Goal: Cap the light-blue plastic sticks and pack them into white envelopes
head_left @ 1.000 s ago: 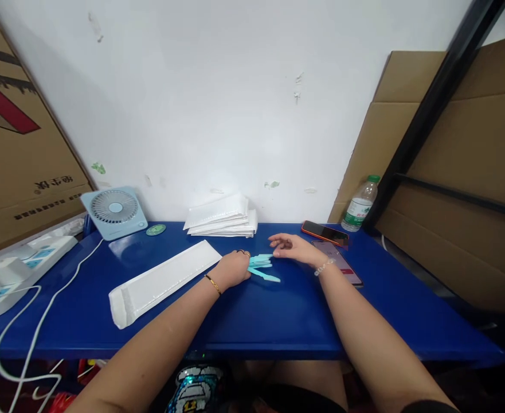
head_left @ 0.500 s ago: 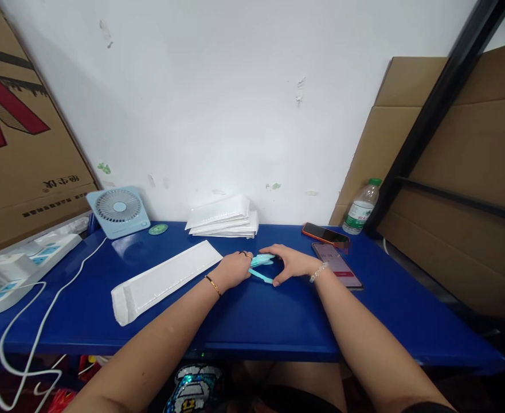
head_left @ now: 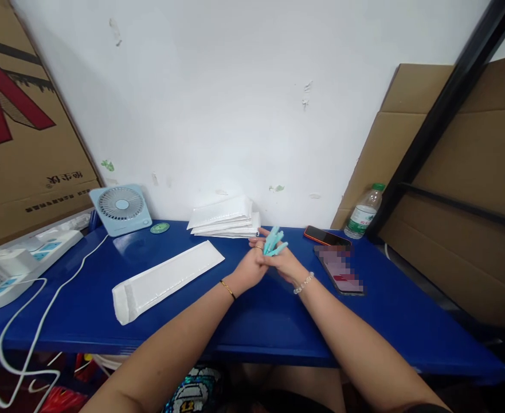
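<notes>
Several slim turquoise plastic sticks (head_left: 273, 241) are gathered in a bundle between my hands, over the middle of the table; their exact kind is too small to make out. My left hand (head_left: 253, 265) is closed round their lower ends. My right hand (head_left: 283, 261) is wrapped against the bundle from the other side, its thumb touching my left hand. The sticks point up and fan out slightly. To the left of my hands a long white padded envelope (head_left: 168, 281) lies flat on the blue table (head_left: 273, 327). Behind them is a stack of white padded envelopes (head_left: 224, 218).
On the right are a phone (head_left: 340, 269), an orange-edged phone (head_left: 327, 236) and a water bottle (head_left: 361, 215). A blue fan (head_left: 121, 209), a green disc (head_left: 160, 228) and a power strip (head_left: 50, 255) with white cables stand left. Cardboard (head_left: 462, 206) leans beside a black post.
My hands have come together and risen a little. The turquoise sticks, earlier lying nearly level and partly spread between my hands, are now bunched and point upward.
</notes>
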`<state>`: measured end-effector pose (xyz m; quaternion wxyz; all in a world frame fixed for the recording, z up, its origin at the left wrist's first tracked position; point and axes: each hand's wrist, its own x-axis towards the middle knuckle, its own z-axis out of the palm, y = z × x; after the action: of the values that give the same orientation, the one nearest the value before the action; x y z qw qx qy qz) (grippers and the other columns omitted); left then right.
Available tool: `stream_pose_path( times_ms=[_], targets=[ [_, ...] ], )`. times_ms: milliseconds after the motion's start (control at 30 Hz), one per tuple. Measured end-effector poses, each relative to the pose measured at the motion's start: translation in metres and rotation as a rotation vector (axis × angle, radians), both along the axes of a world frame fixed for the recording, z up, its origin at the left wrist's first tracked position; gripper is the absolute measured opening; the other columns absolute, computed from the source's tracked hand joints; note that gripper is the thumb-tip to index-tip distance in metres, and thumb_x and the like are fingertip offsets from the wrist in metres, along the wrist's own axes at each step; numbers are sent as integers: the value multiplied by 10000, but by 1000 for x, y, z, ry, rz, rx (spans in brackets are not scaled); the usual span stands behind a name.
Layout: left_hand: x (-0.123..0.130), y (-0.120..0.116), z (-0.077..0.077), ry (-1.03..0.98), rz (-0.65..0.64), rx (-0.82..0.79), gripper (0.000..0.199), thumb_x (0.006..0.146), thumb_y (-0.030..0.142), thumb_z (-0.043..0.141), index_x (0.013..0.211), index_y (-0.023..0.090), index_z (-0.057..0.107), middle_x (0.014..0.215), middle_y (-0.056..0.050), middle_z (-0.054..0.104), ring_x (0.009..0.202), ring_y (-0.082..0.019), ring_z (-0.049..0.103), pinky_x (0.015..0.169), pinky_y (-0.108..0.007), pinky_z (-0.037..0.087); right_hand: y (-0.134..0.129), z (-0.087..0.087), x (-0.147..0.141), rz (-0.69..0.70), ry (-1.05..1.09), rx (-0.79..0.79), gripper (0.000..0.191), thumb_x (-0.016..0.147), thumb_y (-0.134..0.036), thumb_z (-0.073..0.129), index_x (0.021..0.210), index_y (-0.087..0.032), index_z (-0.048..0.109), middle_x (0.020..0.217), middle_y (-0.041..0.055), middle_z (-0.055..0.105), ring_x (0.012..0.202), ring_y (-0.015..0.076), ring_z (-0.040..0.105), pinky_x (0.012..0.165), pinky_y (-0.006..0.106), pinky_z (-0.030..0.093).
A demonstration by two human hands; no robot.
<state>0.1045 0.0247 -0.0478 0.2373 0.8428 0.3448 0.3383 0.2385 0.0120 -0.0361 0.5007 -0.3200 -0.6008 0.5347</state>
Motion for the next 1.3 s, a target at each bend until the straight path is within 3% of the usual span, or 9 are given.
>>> stream_pose_path(
  times_ms=[200,300,433,567,700,900,1000,1133,1300],
  targets=[
    [-18,-4,14,150,-41,71,635,776,393,577,1329,168,361,1350,-137,447,1228,-260,439,1011,-396,377,-8,13,-8,-324,25,96,297,791,-475,593,829,-181,599,872,75,679,875,206,634,806,334,502],
    [-70,17,28,279,123,30,714,689,537,631,1271,170,440,1322,-143,480,1214,-281,452,1014,-389,357,0,10,9,-428,10,165,298,805,-494,567,808,-197,540,664,17,613,594,139,585,601,274,498],
    [-145,47,31,533,644,-176,689,561,558,679,1094,138,558,1242,-209,535,1174,-378,468,909,-426,410,13,-8,17,-350,-197,120,320,768,-498,599,831,-188,547,567,-24,545,462,98,479,487,236,426],
    [-180,50,26,568,632,-391,510,496,495,707,876,168,616,1003,-134,664,952,-334,604,781,-370,470,17,-16,12,-310,-212,24,357,748,-512,604,869,-179,552,493,-63,463,415,91,421,437,229,390],
    [-170,34,36,254,440,-506,349,583,453,686,801,185,633,905,-64,689,873,-277,632,787,-367,487,8,-1,11,-366,-23,-28,348,721,-481,649,855,-181,534,444,-103,339,359,60,285,364,201,276],
    [-111,21,53,-1070,478,-462,379,743,300,640,1078,158,532,972,-82,686,840,-195,661,764,-354,541,-10,22,7,-326,76,-84,351,695,-473,689,832,-184,545,393,-123,249,333,48,208,344,199,211],
    [-85,21,45,-1422,523,-463,294,804,207,583,1089,169,523,1071,-84,660,917,-175,653,830,-356,536,-13,21,-2,-320,56,-137,439,656,-470,725,935,-169,570,380,-121,280,327,51,223,337,205,208],
    [-77,21,24,-1474,610,-549,309,857,228,528,1158,175,483,1171,-101,611,1006,-175,627,837,-330,542,-11,13,-8,-389,-39,-223,362,564,-378,800,733,-174,553,396,-93,337,345,59,274,334,216,213],
    [-102,5,25,-743,904,-184,575,879,461,448,1377,277,227,1397,-106,396,1309,-235,365,990,-450,416,-6,20,9,-383,-48,-221,472,587,-342,788,540,-222,334,372,-94,287,343,53,252,345,225,204]
  ],
)
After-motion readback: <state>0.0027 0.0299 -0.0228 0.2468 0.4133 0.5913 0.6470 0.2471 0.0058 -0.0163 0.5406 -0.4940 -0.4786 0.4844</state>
